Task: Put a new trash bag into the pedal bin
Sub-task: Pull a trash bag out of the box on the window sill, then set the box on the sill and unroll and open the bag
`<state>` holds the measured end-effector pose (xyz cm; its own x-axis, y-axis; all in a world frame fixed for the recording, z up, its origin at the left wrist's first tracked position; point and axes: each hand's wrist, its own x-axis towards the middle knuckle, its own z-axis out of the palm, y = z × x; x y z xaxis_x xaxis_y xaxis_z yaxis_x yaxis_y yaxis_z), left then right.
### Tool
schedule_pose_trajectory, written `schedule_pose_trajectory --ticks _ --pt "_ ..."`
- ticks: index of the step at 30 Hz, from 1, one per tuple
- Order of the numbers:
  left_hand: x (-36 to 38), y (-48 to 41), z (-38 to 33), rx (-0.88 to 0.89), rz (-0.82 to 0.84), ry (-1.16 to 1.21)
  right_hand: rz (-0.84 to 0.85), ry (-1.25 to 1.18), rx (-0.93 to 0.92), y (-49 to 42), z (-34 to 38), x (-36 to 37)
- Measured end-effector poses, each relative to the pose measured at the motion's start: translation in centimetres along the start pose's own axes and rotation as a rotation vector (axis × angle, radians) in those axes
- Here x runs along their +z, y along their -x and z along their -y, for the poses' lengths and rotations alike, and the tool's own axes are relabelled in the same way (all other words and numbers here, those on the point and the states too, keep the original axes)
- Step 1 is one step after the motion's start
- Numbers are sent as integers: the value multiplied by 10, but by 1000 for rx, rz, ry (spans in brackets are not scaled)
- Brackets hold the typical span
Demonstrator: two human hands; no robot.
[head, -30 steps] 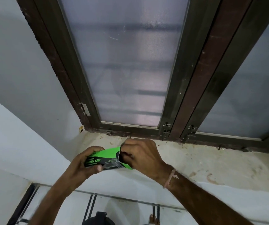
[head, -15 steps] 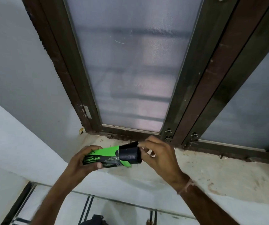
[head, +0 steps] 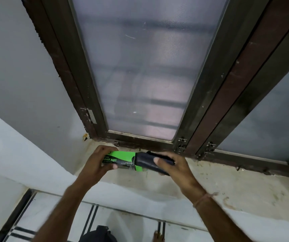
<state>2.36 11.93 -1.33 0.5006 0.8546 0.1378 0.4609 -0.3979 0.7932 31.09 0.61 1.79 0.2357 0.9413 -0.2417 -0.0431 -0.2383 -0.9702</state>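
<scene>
At lower centre of the frame, the right hand [head: 172, 165] curls fingers and thumb round a black rolled plastic trash bag [head: 144, 161] that sticks out of a green-and-black packet printed "garbage bags" [head: 121, 156]. The left hand [head: 95, 163] clamps the packet's other end. Both hover over a stained pale sill [head: 218, 182] beneath a dark-framed frosted window [head: 140, 75]. The task looks barely begun: the bag is not yet free, unrolled or fitted. A dark object [head: 96, 234] at the bottom edge may be the bin; I cannot tell.
</scene>
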Motion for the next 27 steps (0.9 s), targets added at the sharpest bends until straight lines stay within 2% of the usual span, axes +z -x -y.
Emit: schedule_pose_trajectory --ticks 3,6,8,10,11,12,13,15,16,19,21,23,27 --pt "11 -11 22 -80 1 -211 -98 -131 47 1 -3 -4" --pt "18 -9 26 -180 30 -396 -124 -181 67 5 -7 3" --pt "21 2 22 -149 -40 -655 -124 -196 70 11 -9 9" --pt "30 18 1 -183 -188 -691 -122 -218 77 15 -11 15" --pt "40 28 -13 -194 -277 -598 -119 -224 73 17 -12 19" --pt "51 38 -33 -212 -354 -394 -116 -222 60 18 -13 24" --pt "61 44 -55 -285 -365 -81 -109 -219 47 19 -13 31" --pt "79 45 -98 -495 -219 543 -77 -210 19 24 -10 46" --pt "85 44 -112 -539 -177 737 -50 -203 7 28 -8 53" --pt "80 45 -124 -535 -213 897 -28 -206 -13 33 3 69" --pt "72 49 -117 -515 -137 922 -62 -204 -1 30 7 72" --pt "69 56 -111 -523 -52 998 -88 -194 53 24 9 72" --pt "72 64 -117 -605 -83 1259 -151 -266 195 24 8 75"
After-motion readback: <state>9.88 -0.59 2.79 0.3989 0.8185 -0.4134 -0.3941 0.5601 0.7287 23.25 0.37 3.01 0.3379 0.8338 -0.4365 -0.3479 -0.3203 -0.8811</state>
